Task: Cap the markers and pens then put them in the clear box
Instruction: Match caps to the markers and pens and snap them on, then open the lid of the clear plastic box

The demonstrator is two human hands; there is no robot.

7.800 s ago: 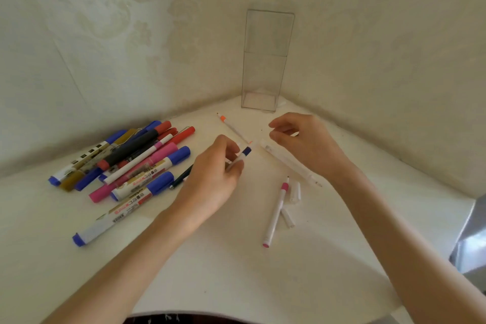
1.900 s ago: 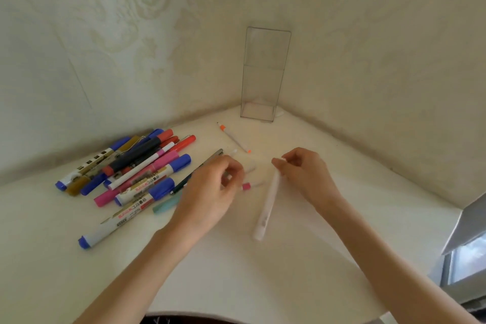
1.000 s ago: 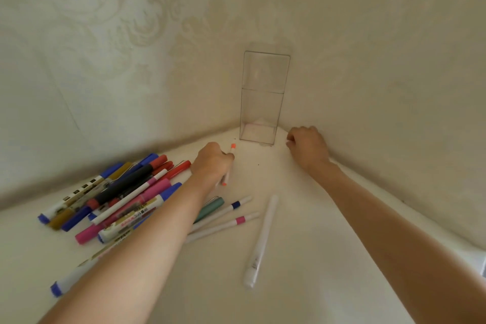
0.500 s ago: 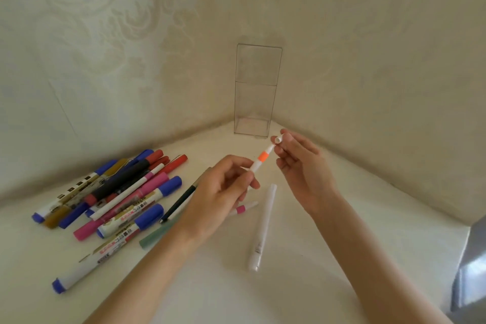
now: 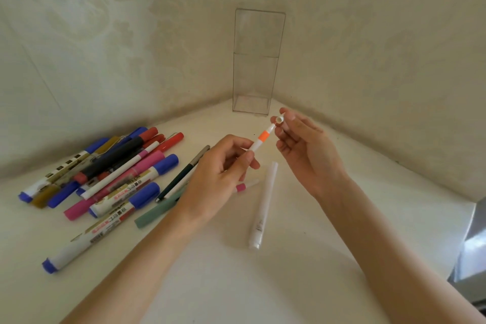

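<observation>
Two bare forearms reach in from the bottom edge, L from lower left, R from lower right, converging toward centre. L hand (image 5: 221, 173) shows its back, fingers curled, thumb & forefinger pinching the lower shaft of a thin orange-banded pen (image 5: 263, 137) that angles up & to the right. R hand (image 5: 307, 155) has palm turned toward the L, fingers loosely curled, thumb & fingertips pinching a small white cap (image 5: 280, 119) just beside the pen's tip. Hands near each other, not touching
</observation>
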